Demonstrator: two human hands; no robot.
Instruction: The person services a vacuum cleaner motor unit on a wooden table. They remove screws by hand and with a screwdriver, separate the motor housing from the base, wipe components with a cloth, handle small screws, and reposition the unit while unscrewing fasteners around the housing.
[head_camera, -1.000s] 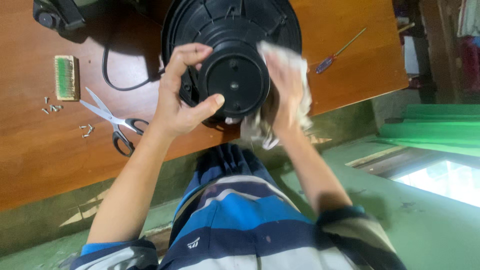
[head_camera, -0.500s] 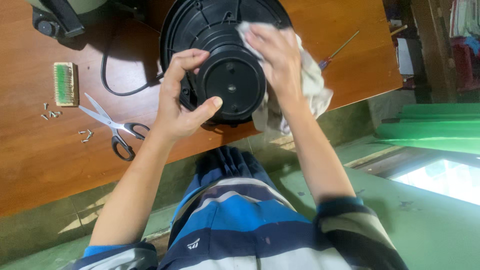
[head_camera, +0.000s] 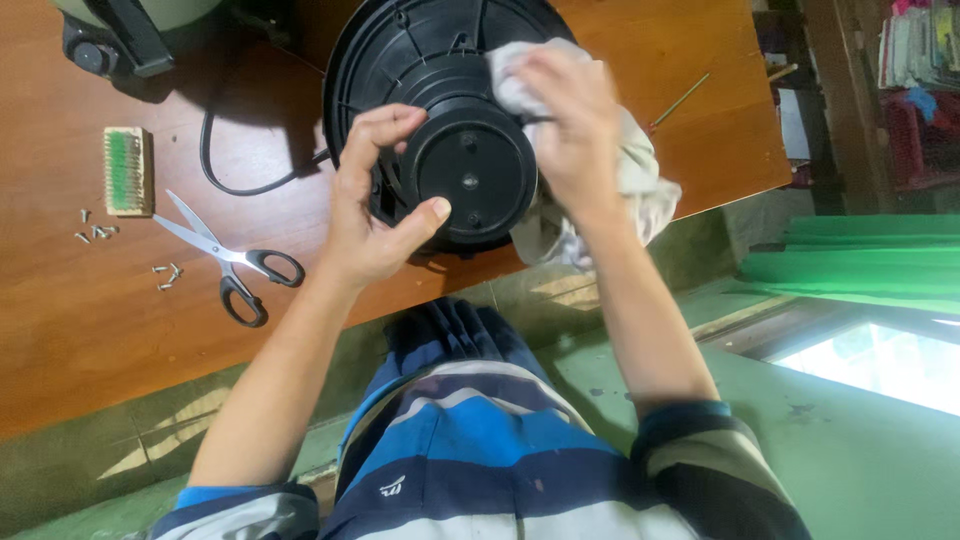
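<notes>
While the left hand (head_camera: 375, 205) grips the near-left side of the round black hub (head_camera: 468, 172), its fingers curl over the hub's far edge and the thumb presses flat against the near rim, so the hand is clamped around the part and not pinching anything small. The hub sits in the middle of a larger black fan housing (head_camera: 400, 50), which rests on the brown wooden table (head_camera: 120, 330) at its near edge, just in front of the person.

The right hand (head_camera: 565, 125) has moved since a second ago: then it lay low at the right of the hub, and now it is up at the hub's far-right side, fingers bunched together and pressing a pale grey cloth (head_camera: 640, 185) onto the plastic. The rest of the cloth hangs down past the table edge. The left hand has barely shifted. I judge from this that the wiping has travelled around the hub's right side toward the far part, with the hub held steady meanwhile.

To the left on the table lie black-handled scissors (head_camera: 232, 265), a small green-bristled brush (head_camera: 128, 170), some loose screws (head_camera: 95, 232) and a black cable (head_camera: 235, 180). A thin screwdriver (head_camera: 682, 100) lies far right.
</notes>
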